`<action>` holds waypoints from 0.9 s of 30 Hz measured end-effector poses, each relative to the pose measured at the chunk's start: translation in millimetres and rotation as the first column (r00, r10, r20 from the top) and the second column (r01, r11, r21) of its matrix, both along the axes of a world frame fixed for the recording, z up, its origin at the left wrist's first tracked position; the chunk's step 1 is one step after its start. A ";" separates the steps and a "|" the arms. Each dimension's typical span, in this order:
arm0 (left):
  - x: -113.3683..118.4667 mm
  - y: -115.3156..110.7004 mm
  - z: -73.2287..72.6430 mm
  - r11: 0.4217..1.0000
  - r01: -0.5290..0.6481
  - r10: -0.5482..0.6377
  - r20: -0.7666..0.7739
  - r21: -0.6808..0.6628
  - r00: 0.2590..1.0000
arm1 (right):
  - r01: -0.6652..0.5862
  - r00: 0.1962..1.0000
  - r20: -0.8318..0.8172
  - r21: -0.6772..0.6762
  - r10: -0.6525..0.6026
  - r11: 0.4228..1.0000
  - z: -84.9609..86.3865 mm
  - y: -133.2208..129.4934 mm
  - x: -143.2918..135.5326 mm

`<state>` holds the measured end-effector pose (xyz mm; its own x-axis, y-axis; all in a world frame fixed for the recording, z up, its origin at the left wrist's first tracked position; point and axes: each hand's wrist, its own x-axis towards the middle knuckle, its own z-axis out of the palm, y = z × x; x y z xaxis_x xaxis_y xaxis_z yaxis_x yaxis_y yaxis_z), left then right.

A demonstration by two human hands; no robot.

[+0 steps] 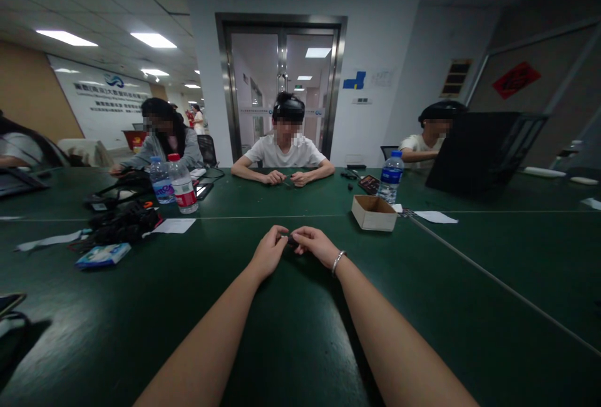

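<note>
Both my arms reach forward over the dark green table [291, 344], and the hands meet near its middle. Between the fingertips is a small dark piece [291, 241], mostly hidden and too small to name. My left hand [271, 249] pinches it from the left, thumb and forefinger closed. From the other side my right hand [317, 245] holds it with thumb and bent fingers; a silver bracelet [338, 263] circles that wrist. Ahead and to the right of my right hand stands an open cardboard box [374, 222], its inside brown.
A water bottle [390, 176] stands behind the box. On the left are a red-capped bottle [183, 185], a blue-capped bottle [161, 180], tangled black gear [119, 222] and a blue-white packet [103, 255]. Opposite sits a person [286, 144] with both hands on the table. A black panel [474, 150] rises at right.
</note>
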<state>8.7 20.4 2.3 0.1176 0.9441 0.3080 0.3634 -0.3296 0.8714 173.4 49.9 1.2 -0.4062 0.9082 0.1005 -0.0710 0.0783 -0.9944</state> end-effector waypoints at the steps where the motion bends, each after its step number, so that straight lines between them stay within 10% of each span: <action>1: -0.2 0.4 -0.7 1.000 -0.007 0.007 0.005 0.015 1.000 | 0.003 1.000 0.001 0.001 -0.003 1.000 0.3 -0.2 0.0; 27: -2.6 -14.9 4.7 0.999 -0.037 0.037 -0.015 0.003 0.999 | 0.044 0.992 0.113 0.138 -0.059 0.990 2.9 -15.8 -1.3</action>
<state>6.0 5.6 7.1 0.0870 0.9470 0.3093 0.3881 -0.3182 0.8649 172.1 34.1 4.1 -0.3754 0.9096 0.1781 0.0522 0.2126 -0.9757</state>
